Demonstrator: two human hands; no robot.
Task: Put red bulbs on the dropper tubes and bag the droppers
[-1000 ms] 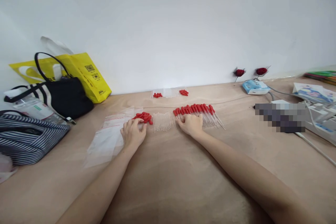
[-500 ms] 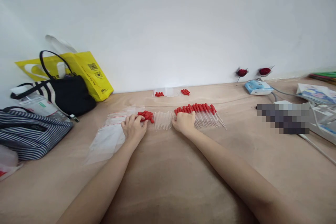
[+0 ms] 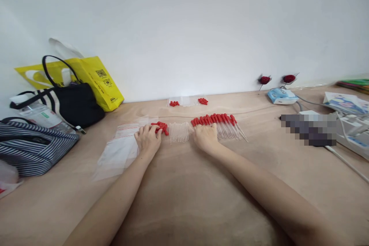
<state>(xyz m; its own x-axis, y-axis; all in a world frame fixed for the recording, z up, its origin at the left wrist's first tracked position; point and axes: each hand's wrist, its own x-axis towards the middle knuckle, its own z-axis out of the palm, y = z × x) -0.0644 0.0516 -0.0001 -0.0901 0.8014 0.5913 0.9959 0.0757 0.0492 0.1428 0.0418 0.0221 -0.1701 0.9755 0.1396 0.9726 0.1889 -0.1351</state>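
Note:
My left hand [image 3: 148,139] rests palm down on the table, fingers apart, its fingertips on a small heap of loose red rubber bulbs [image 3: 161,127]. Right of the heap lies a row of bare clear pipette tubes [image 3: 178,132]. My right hand [image 3: 205,137] lies flat beside that row, fingers on the near end of a row of pipettes with red bulbs fitted [image 3: 220,123]. Neither hand has lifted anything. Clear zip bags with red strips [image 3: 120,147] lie under and left of my left hand.
Two small bags of red bulbs [image 3: 187,102] lie by the wall. A yellow bag [image 3: 98,80], a black handbag [image 3: 73,103] and a striped bag [image 3: 31,148] crowd the left. At the right are a blue packet [image 3: 281,95], cables, a power strip [image 3: 353,132] and booklets [image 3: 344,102].
My left hand slid a little right onto the red bulbs. My right hand shifted left along the pipette rows and came back slightly. The view turned a little.

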